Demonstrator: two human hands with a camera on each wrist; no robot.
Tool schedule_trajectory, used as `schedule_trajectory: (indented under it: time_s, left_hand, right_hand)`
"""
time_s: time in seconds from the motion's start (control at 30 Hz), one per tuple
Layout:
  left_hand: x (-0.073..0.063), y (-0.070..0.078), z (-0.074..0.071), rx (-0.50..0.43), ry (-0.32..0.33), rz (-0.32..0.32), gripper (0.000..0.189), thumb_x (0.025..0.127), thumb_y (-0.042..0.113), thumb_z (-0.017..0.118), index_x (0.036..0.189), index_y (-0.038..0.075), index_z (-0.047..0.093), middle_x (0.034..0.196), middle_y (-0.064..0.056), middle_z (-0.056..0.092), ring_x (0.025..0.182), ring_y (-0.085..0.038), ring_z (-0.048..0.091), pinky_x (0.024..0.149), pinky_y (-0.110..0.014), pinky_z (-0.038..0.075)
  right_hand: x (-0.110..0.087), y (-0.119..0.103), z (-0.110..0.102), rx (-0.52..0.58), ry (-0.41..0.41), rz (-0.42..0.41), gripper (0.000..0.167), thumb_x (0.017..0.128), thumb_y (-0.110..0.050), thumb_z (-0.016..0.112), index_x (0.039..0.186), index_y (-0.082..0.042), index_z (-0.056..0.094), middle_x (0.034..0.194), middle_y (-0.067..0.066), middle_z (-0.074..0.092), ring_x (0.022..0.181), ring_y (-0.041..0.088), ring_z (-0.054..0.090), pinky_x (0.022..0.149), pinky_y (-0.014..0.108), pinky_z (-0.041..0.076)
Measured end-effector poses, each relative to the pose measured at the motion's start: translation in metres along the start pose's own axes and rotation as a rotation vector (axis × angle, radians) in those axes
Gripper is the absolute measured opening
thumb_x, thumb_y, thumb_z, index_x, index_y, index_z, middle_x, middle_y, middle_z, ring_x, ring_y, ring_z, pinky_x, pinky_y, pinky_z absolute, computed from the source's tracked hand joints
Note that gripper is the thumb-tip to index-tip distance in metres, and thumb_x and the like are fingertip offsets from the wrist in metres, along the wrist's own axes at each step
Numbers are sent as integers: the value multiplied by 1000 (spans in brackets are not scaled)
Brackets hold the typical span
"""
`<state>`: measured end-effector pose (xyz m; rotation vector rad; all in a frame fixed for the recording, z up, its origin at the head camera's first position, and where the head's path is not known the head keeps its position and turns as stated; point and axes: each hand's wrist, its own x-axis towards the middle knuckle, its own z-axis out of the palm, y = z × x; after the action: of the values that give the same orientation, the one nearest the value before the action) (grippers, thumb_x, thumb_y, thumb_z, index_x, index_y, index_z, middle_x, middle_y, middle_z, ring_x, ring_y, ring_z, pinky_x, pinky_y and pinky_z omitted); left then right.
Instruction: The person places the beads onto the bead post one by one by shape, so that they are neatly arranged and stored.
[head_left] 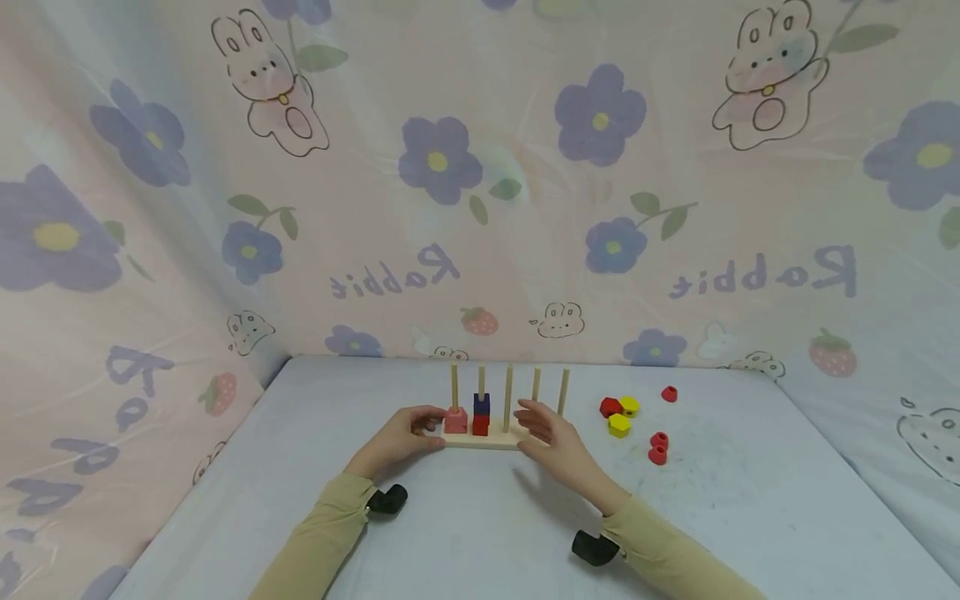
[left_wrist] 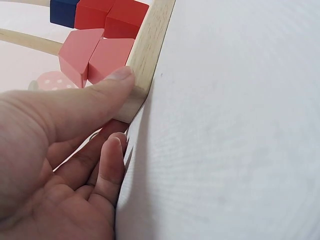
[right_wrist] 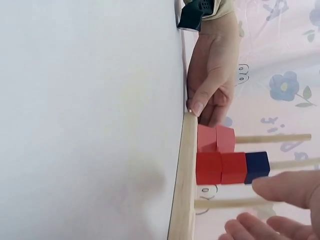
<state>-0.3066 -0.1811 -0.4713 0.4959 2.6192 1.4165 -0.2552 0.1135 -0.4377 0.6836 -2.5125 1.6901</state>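
A wooden peg stand with several upright pegs stands on the white table. Its leftmost peg carries two pink blocks. On the peg beside it, a dark blue block tops two red blocks. My left hand grips the stand's left end, thumb on the front edge in the left wrist view, other fingers behind. Over the right half of the stand is my right hand, fingers spread loosely and nothing in them. It overlaps the right-hand pegs in the head view, and its thumb appears close to the blue block in the right wrist view.
Right of the stand lie a red hexagonal piece, yellow hexagonal pieces and small red tapered pieces; another red tapered piece is farther back. A patterned curtain hangs behind the table.
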Motion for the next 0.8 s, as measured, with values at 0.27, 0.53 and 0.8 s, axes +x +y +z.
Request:
schedule_trajectory:
  time_s: [0.27,0.53,0.8]
  left_hand:
    - [0,0,-1,-7,-7,14,46,81,16,78,124,9,61,103,-2,60,90,-19,51,77,-33,42]
    - [0,1,0,-30,13,3,46,79,13,78,122,9,63,105,-3,61,92,-21,51,78,-34,41]
    - [1,-1,-1,-30,3,9,47,80,16,78,123,9,62,109,-2,61,94,-20,52,79,-32,42]
  right_hand:
    - [-22,10,-35,-44,-17,50,52,87,6,63,135,4,43,123,25,56,113,40,54,95,52,41]
    - [-31,25,-82,-134,48,24,51,82,4,71,129,-1,50,118,20,60,109,39,57,91,48,44]
    - [-35,41,-120,-255,77,25,47,83,4,70,126,4,52,121,21,59,111,41,55,91,51,43]
